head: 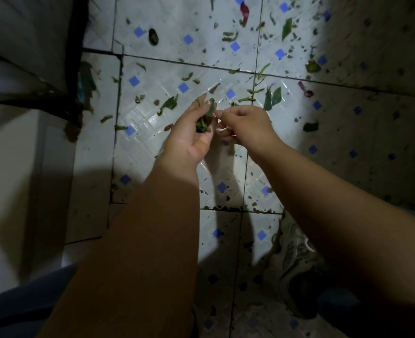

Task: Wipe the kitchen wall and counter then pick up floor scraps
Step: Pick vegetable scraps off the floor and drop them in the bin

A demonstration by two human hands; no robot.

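Nearest the camera, at the lower right of the frame, a pale sneaker (296, 254) stands on the floor (152, 123), partly hidden by the right forearm, and dark cloth fills the lower left corner. Both bare forearms reach up from the bottom edge to the middle of the frame.

The left hand (189, 135) is turned palm up, its fingers curled round a small bunch of green scraps (205, 120) that sits in the palm and against the fingertips. Just beside it, the right hand (244, 125) is seen from the back, with its thumb and forefinger brought together at the edge of the bunch; whether they pinch a scrap there is too small to tell.

The floor is of pale glossy tiles with small blue squares and dark grout lines. Beyond the hands it is strewn with more scraps: a green leaf (273, 98) just past the right hand, a leaf (168, 104) just past the left hand, curled green pods, and many dark crumbs.

Farther off, near the top of the frame, lie a dark green piece (153, 36) and a reddish-purple scrap (245, 12). At the upper left, a dark-edged frame (76, 57) meets the floor, with leaf bits gathered along its foot.
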